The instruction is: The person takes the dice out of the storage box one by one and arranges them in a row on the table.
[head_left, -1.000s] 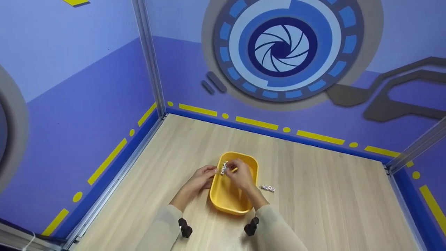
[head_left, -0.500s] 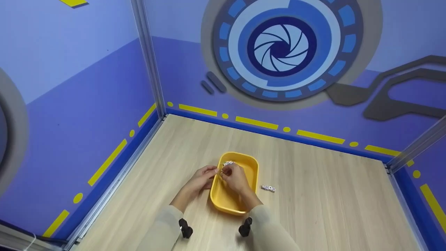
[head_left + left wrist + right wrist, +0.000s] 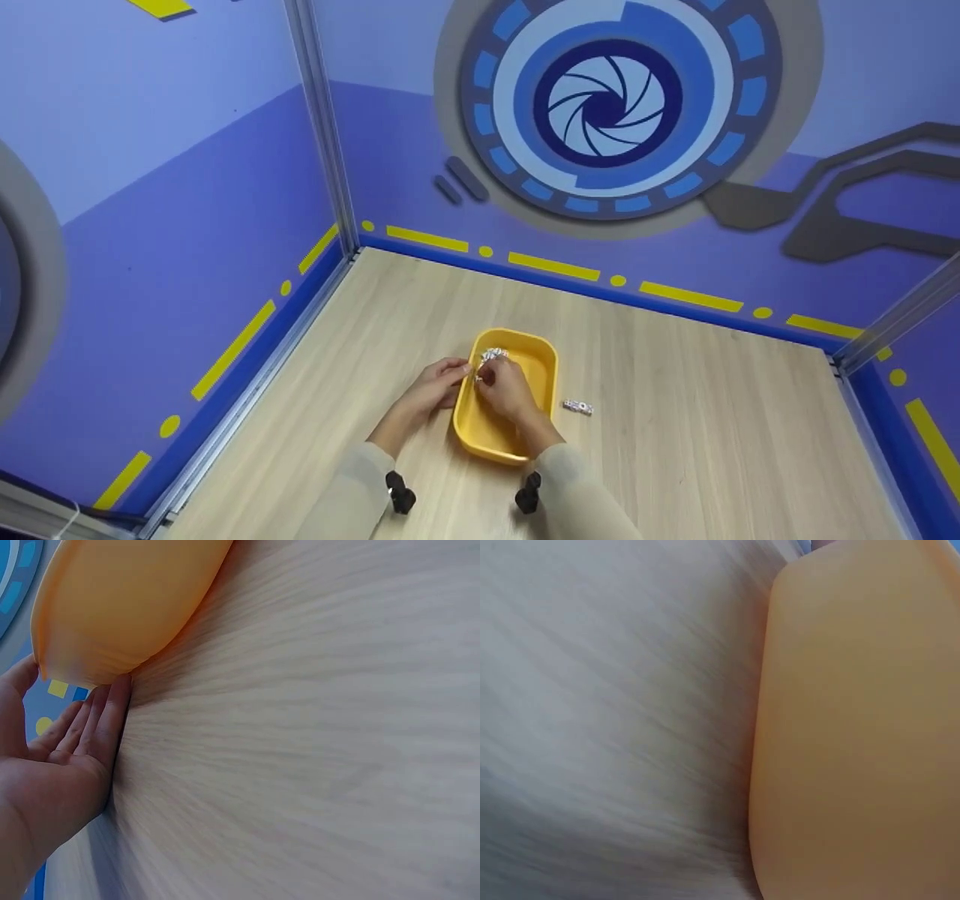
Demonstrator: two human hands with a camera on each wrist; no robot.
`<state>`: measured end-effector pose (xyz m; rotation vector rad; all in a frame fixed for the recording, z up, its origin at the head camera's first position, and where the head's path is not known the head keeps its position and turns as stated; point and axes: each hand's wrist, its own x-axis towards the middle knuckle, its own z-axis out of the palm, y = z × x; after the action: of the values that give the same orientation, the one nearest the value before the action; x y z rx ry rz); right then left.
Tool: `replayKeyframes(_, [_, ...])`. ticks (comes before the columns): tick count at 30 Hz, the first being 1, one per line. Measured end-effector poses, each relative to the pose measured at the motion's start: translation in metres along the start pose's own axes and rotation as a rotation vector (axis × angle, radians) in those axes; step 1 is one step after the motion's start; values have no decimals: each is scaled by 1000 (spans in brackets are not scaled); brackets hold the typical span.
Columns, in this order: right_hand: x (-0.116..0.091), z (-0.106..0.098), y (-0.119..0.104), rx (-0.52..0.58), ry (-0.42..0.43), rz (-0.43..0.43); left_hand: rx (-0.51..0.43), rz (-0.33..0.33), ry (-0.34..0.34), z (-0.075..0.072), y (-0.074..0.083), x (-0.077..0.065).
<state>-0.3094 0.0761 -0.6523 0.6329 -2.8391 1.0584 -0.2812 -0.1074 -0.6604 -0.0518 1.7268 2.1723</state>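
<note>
A yellow tray (image 3: 491,448) stands on the table. My left hand (image 3: 431,386) lies at its left side. In the left wrist view the left hand's (image 3: 56,772) thumb touches the tray's rim and its fairly straight fingers rest against the outer wall. My right hand (image 3: 506,386) reaches inside the tray, its fingers curled at small white dice by the left wall; it seems to pinch some at the fingertips, partly hidden. A cluster of white dice (image 3: 493,353) lies just beyond those fingers. The right wrist view has only the tray's outer wall (image 3: 855,727) and table.
Right of the tray, a short row of white dice (image 3: 578,407) lies on the wooden table (image 3: 697,420). Blue-purple panels (image 3: 202,202) with yellow dashes enclose the table at the left, back and right. Black wrist mounts (image 3: 400,493) sit by both sleeves.
My right hand has drawn slightly toward me and lower along the tray's left wall, so the dice cluster beyond its fingers shows more. My left hand stays at the rim.
</note>
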Motion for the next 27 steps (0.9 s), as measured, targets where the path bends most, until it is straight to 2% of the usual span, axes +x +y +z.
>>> replayKeyframes(7, [-1, 1, -1, -10, -49, 8, 2, 14, 10, 0, -1, -2])
replayKeyframes(14, [-2, -1, -2, -40, -30, -27, 24, 6, -6, 0, 0, 0])
replayKeyframes(18, [-2, -5, -5, -7, -26, -49, 19, 20, -5, -1, 0, 0])
replayKeyframes(22, [-4, -19, -13, 77, -68, -74, 25, 21, 13, -3, 0, -1])
replayKeyframes(27, [-11, -50, -18, 120, -102, -153, 18, 21, -1, -2, -1, -1])
